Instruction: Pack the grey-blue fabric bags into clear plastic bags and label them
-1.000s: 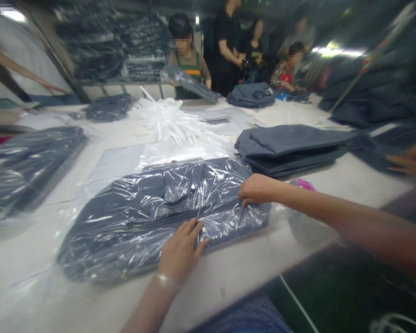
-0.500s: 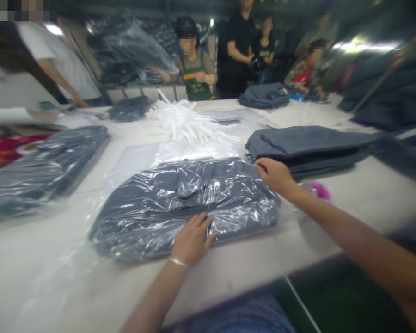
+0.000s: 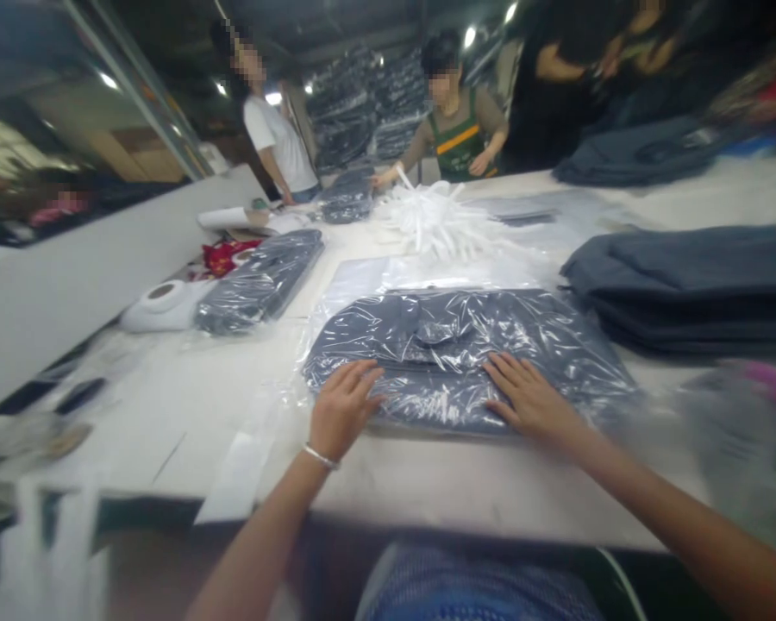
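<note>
A grey-blue fabric bag (image 3: 453, 341), wrapped in shiny clear plastic, lies flat on the white table (image 3: 427, 483) in front of me. My left hand (image 3: 344, 405) rests on its near left part, fingers stretched over the plastic; a silvery bracelet circles that wrist. On the near right part, my right hand (image 3: 531, 398) lies with its fingers spread, palm down. Neither hand grips anything. Past the wrapped bag is a heap of white strips (image 3: 430, 220), and clear plastic sheets (image 3: 362, 276) lie beneath and behind it.
Unwrapped grey-blue bags (image 3: 685, 289) are stacked at the right, with a blurred grey-and-pink thing (image 3: 743, 414) nearer me. Another plastic-wrapped bag (image 3: 262, 285) lies at the left beside a white roll (image 3: 161, 306). Across the table, a person in a green apron (image 3: 456, 129) reaches toward a wrapped bundle (image 3: 347, 197).
My right hand has moved from the bag's far right corner onto its near side and lies flat. My left hand has shifted toward the bag's left end. The view has swung left.
</note>
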Motion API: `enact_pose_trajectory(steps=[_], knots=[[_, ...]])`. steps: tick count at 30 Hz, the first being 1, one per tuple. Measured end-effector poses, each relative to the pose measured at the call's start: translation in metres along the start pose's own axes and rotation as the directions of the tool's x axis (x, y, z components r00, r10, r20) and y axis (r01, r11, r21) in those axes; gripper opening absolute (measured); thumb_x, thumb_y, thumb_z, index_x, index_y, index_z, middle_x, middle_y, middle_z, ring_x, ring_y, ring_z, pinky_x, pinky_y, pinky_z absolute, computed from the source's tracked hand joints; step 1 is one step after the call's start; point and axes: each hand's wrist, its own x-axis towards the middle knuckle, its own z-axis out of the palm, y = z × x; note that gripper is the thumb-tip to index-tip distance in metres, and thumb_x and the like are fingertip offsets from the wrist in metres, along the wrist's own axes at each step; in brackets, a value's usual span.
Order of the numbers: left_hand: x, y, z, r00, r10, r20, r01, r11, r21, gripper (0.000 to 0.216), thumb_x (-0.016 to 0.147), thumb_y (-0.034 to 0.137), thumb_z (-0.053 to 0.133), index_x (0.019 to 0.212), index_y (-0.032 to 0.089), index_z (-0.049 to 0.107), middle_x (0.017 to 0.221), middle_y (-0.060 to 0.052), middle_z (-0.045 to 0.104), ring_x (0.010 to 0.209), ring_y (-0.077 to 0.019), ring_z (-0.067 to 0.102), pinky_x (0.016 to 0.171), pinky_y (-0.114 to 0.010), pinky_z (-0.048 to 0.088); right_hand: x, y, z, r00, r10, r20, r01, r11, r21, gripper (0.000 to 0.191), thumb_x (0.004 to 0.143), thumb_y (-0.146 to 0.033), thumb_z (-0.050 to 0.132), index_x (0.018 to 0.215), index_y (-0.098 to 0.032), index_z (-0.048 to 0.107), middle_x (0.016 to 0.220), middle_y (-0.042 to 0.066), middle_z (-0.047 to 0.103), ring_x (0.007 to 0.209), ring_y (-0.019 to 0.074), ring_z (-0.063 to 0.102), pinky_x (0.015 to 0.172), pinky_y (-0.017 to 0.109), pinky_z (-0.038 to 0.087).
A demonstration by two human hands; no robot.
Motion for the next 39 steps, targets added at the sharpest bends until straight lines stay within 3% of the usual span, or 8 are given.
enact_pose_trajectory(steps=[4,9,14,18,23,30,35,39], knots=[[-0.018,-0.049,-0.032,0.991,-0.055,0.123,0.045,0.995,0.086,0.036,0.088,0.048,0.061,0.112,0.022,0.067,0.113,-0.009,0.07,0.109,-0.0257,0.062,0.098,-0.04,0.048,0.0,-0.003,-0.001,1.0,-0.002,-0.012,0.002,1.0,-0.01,0.07,0.096,-0.059,0.035,0.154,-0.021,0.026,0.159,0.009,0.031,0.148,0.0266,0.022,0.12,0.05,0.021],[-0.01,-0.069,-0.05,0.953,-0.057,0.297,0.051,0.998,0.027,0.02,0.092,0.043,0.055,0.096,0.025,0.065,0.112,-0.002,0.07,0.104,-0.0198,0.063,0.085,-0.03,0.049,0.0,-0.002,-0.001,0.999,-0.005,-0.035,0.005,1.0,0.017,0.071,0.096,-0.059,0.036,0.155,-0.022,0.024,0.158,0.01,0.033,0.147,0.0276,0.025,0.12,0.051,0.024],[0.009,-0.082,-0.04,0.876,-0.199,0.439,0.195,0.979,0.054,0.024,0.09,0.045,0.051,0.093,0.025,0.064,0.088,-0.002,0.072,0.081,-0.0217,0.065,0.069,-0.03,0.044,-0.001,-0.003,-0.002,0.999,0.002,-0.033,-0.001,1.0,0.023,0.07,0.096,-0.058,0.039,0.155,-0.023,0.025,0.158,0.009,0.033,0.147,0.0277,0.026,0.119,0.051,0.025],[0.019,-0.1,-0.019,0.82,-0.266,0.507,0.342,0.938,-0.061,0.026,0.085,0.047,0.054,0.086,0.023,0.064,0.075,0.0,0.07,0.071,-0.0189,0.064,0.067,-0.028,0.043,-0.002,-0.004,-0.003,0.999,0.022,-0.034,-0.021,0.999,0.044,0.07,0.095,-0.057,0.041,0.155,-0.025,0.023,0.158,0.007,0.032,0.146,0.0279,0.027,0.119,0.052,0.025],[0.026,-0.109,-0.01,0.797,-0.261,0.545,0.375,0.921,-0.107,0.037,0.081,0.056,0.056,0.095,0.023,0.067,0.069,0.002,0.069,0.065,-0.0168,0.062,0.062,-0.025,0.042,-0.003,-0.004,-0.005,0.999,0.04,-0.01,-0.039,0.998,0.047,0.068,0.096,-0.057,0.039,0.154,-0.025,0.027,0.158,0.007,0.032,0.147,0.0267,0.026,0.119,0.052,0.025],[0.02,-0.104,0.002,0.826,-0.358,0.436,0.424,0.904,-0.061,0.038,0.082,0.056,0.052,0.085,0.022,0.069,0.082,-0.004,0.071,0.077,-0.0202,0.061,0.066,-0.027,0.041,-0.002,0.0,-0.003,0.999,0.04,0.003,-0.04,0.998,0.051,0.065,0.096,-0.054,0.039,0.154,-0.025,0.029,0.158,0.006,0.032,0.147,0.0268,0.026,0.119,0.052,0.025],[0.02,-0.119,-0.004,0.785,-0.305,0.539,0.466,0.864,-0.189,0.051,0.082,0.062,0.048,0.081,0.017,0.071,0.068,-0.003,0.07,0.056,-0.0146,0.055,0.055,-0.025,0.042,-0.001,-0.001,-0.002,0.999,0.038,-0.007,-0.037,0.998,0.048,0.063,0.097,-0.053,0.038,0.152,-0.024,0.032,0.158,0.006,0.033,0.147,0.0264,0.026,0.119,0.051,0.027],[0.023,-0.116,0.0,0.802,-0.341,0.491,0.473,0.864,-0.172,0.045,0.081,0.06,0.051,0.074,0.019,0.069,0.065,-0.002,0.068,0.058,-0.0154,0.057,0.055,-0.024,0.04,0.0,0.002,0.0,0.999,0.034,-0.004,-0.034,0.999,0.043,0.063,0.097,-0.055,0.037,0.151,-0.023,0.035,0.158,0.006,0.034,0.147,0.0261,0.026,0.119,0.051,0.027]])
